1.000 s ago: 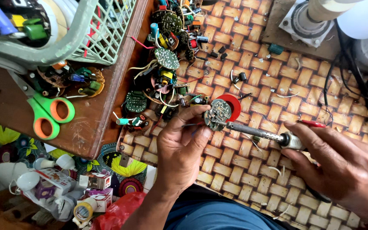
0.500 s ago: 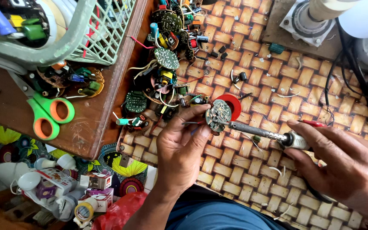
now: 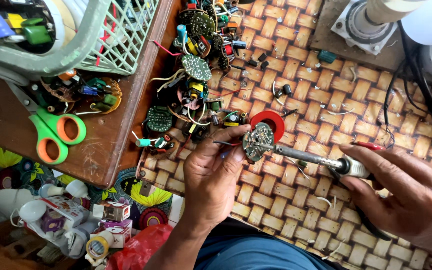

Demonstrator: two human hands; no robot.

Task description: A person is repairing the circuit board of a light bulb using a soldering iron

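From the head camera, looking straight down: the right hand (image 3: 406,195) runs off the right and bottom edges, so its wrist is cut away, and its palm hides most of the soldering iron's handle (image 3: 353,166). What the iron's tip touches is hard to make out, since it sits right against the small round circuit board (image 3: 257,141). The left forearm drops out of view at the bottom edge.

Now the grips. The left hand (image 3: 213,177) has its grip closed on the round circuit board, thumb and fingertips pinching its left rim, the board raised just above the woven mat (image 3: 301,100). A red ring-shaped piece (image 3: 271,121) lies on the mat just behind the board. The right hand's grip is clenched round the iron's handle, fingers wrapped over it.

The iron's long axis lies nearly level across the view, tilted slightly: its metal shaft (image 3: 306,156) points left toward the board, handle to the right. The board faces up at the camera, in the middle of the view, over the mat.

Around them: a heap of loose circuit boards and parts (image 3: 196,70) lies on the mat beyond the left hand. On the brown wooden counter (image 3: 6,125) at left lie green-and-orange scissors (image 3: 56,135), with a pale green basket (image 3: 121,40) above.
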